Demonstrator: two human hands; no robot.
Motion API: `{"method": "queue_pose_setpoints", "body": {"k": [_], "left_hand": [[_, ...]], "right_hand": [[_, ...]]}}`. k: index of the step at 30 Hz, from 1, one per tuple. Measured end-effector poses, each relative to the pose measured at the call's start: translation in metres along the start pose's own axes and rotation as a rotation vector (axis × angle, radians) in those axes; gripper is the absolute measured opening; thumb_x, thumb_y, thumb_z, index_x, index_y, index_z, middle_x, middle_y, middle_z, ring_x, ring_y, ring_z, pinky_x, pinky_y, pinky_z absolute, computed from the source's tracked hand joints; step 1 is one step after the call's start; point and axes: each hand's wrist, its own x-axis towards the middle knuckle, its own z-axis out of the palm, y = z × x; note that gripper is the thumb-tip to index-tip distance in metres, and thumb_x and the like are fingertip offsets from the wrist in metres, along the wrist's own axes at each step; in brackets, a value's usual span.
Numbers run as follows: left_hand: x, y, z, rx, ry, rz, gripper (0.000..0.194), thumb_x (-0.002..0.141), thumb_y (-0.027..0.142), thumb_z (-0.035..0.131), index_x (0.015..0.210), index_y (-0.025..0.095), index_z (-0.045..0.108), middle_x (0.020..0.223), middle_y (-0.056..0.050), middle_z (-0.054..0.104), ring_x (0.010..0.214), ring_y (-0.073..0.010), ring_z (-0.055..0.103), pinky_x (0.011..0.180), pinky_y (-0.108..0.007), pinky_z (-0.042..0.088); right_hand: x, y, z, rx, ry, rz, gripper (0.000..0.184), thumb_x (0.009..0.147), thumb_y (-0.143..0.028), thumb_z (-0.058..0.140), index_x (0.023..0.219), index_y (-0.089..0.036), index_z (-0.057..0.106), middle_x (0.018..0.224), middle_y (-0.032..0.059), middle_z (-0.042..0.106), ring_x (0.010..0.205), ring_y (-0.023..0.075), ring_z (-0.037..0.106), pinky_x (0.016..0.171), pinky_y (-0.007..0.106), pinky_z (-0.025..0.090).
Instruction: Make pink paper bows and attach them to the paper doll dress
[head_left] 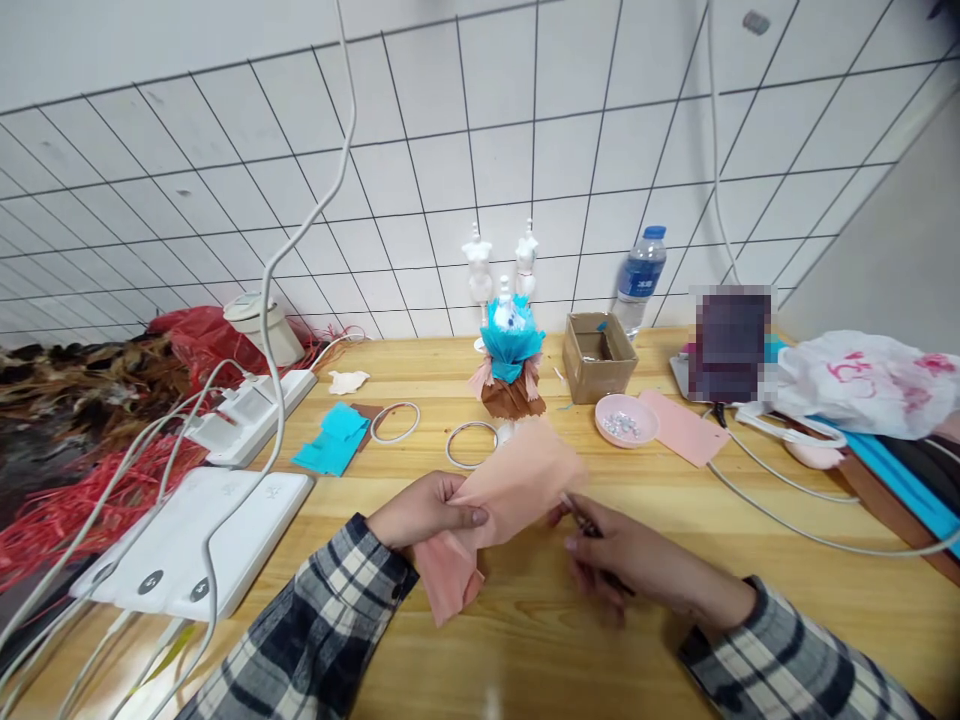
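Observation:
My left hand (426, 510) is closed on a sheet of pink crepe paper (517, 485), thumb on top, holding it above the wooden table (525, 650). A folded flap of the same paper hangs below the hand. My right hand (626, 558) grips a thin dark tool (579, 513) whose tip meets the paper's right edge; I cannot make out what kind of tool it is. Both sleeves are plaid. Behind the paper stands a small doll figure (511, 350) dressed in blue, pink and brown paper.
Two tape rings (395, 422) (472, 444), blue paper pieces (334, 438), a pink dish of beads (626, 420), a small cardboard box (598, 356), a water bottle (640, 278) and two white mini mannequins (478, 262) sit behind. White devices and cables (202, 540) lie left; a plastic bag (862, 382) right.

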Motion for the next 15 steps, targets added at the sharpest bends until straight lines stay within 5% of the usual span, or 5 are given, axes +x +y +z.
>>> {"method": "queue_pose_setpoints", "body": {"k": [4,9,15], "left_hand": [[0.003,-0.004,0.01,-0.23,0.039,0.0,0.037,0.063,0.04,0.08,0.083,0.012,0.068,0.08,-0.004,0.067,0.067,-0.0127,0.057,0.062,-0.022,0.042],[0.006,-0.006,0.018,-0.332,-0.009,0.024,0.035,0.068,0.038,0.078,0.088,0.011,0.069,0.082,-0.005,0.069,0.07,-0.0126,0.059,0.065,-0.021,0.043],[0.007,-0.004,0.022,-0.332,-0.048,0.067,0.04,0.065,0.033,0.081,0.095,0.011,0.068,0.091,-0.006,0.07,0.078,-0.0159,0.062,0.071,-0.025,0.046]], "right_hand": [[-0.006,-0.004,0.02,0.143,-0.064,0.134,0.046,0.087,-0.067,0.04,0.093,-0.023,0.051,0.059,-0.0078,0.037,0.039,0.0039,0.019,0.031,0.014,0.019],[0.0,0.001,0.023,0.156,-0.109,-0.044,0.05,0.089,-0.065,0.036,0.085,-0.018,0.053,0.068,-0.0009,0.056,0.044,0.0064,0.041,0.042,0.019,0.041],[0.004,0.003,0.023,0.048,-0.125,0.009,0.053,0.084,-0.073,0.037,0.087,-0.021,0.044,0.054,-0.0072,0.048,0.037,0.0052,0.033,0.035,0.016,0.037]]}}
